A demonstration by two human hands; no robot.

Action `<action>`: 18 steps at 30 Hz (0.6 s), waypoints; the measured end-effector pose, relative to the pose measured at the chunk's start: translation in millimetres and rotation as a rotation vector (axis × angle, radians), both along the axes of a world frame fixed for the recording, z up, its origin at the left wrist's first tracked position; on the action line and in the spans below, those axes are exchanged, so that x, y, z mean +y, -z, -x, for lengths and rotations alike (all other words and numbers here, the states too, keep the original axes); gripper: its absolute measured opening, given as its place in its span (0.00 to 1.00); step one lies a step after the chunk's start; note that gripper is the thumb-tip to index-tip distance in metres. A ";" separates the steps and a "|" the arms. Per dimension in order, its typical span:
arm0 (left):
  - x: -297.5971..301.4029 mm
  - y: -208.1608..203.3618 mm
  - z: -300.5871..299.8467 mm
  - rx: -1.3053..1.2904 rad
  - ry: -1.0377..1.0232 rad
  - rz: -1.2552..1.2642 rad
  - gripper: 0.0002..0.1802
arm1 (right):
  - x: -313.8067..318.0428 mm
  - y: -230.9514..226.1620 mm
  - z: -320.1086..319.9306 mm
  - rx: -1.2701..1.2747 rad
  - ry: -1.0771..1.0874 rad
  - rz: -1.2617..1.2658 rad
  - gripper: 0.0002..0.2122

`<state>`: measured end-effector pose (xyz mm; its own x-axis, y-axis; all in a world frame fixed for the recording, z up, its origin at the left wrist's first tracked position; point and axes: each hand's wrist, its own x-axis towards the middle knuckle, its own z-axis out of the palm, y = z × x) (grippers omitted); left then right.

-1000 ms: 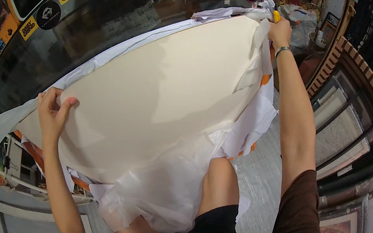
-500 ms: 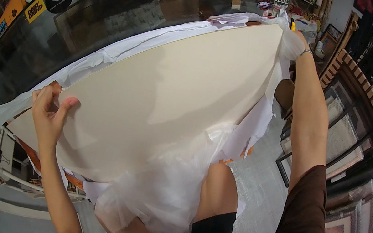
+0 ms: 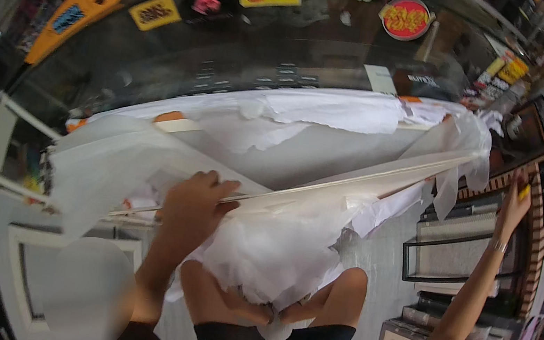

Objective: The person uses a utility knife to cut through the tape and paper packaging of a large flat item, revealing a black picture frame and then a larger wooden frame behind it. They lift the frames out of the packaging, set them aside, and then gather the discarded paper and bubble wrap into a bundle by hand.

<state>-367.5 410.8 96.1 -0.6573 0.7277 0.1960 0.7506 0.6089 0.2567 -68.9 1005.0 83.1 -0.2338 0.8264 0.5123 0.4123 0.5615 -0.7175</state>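
While the head view looks down over both forearms, I log the following. Item one: a large flat cream board (image 3: 355, 175), seen nearly edge-on, running from the middle left up toward the upper right, tilted, its thin edge toward me. Item two: my left hand (image 3: 197, 201), fingers curled over the board's near edge, thumb side underneath as far as I can tell; it grips the board at its lower left end. Item three: my right hand (image 3: 515, 201), raised at the far right with the arm stretched out, wrist wearing a thin bracelet (image 3: 498, 245); it holds something small and yellow at its top, but I cannot tell how far the fingers close, nor whether the hand touches the board. Item four: loose white wrapping sheet (image 3: 273, 255), crumpled, hanging from the board's underside down over my bare knees (image 3: 345, 293), with more torn white sheet (image 3: 323, 111) lying behind the board. Item five: a dark glass counter (image 3: 233, 52) with coloured stickers across the top. Item six: framed pictures (image 3: 445, 256) stacked on the floor at lower right, near my right arm.
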 end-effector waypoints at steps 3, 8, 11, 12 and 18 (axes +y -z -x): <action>-3.9 1.9 -5.3 -0.059 0.010 0.056 0.12 | -95.1 -5.1 -8.0 -0.108 -0.329 -0.051 0.16; -2.1 -13.0 -14.6 -0.213 -0.059 0.127 0.14 | -258.4 -31.7 2.2 -0.236 -0.496 0.263 0.16; -3.3 -41.3 -14.4 -0.108 0.008 0.053 0.13 | -314.1 -88.9 0.4 -0.283 -0.492 0.183 0.09; -5.2 -53.6 -16.2 -0.096 0.008 0.056 0.13 | -322.7 -110.6 -3.1 -0.319 -0.445 0.198 0.07; -21.7 -147.7 -11.6 -0.063 -0.022 0.145 0.14 | -314.8 -215.5 1.5 -0.440 -0.371 0.047 0.15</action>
<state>-355.9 389.2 243.8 -0.6808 0.7309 0.0474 0.7220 0.6588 0.2112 -70.4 690.2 298.6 -0.6955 0.6675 0.2659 0.4589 0.6974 -0.5505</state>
